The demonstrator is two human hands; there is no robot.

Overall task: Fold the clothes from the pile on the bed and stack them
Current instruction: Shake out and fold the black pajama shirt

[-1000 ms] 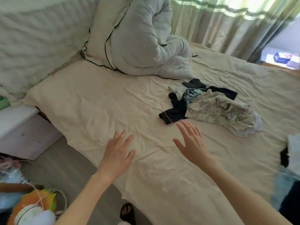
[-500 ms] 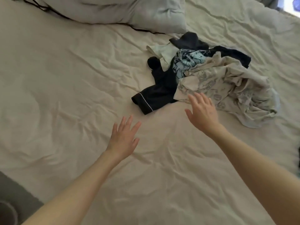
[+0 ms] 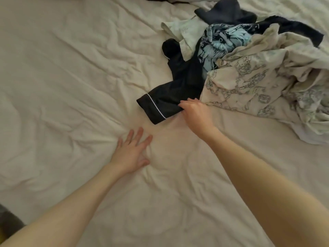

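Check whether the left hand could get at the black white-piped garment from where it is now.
Probably yes. The left hand lies open on the sheet, and only bare sheet separates it from the black garment. The right hand grips the garment's near edge, leaving the piped cuff free.

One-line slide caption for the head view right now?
Right hand pinches the black white-piped garment at the pile's edge; left hand rests open on the sheet.
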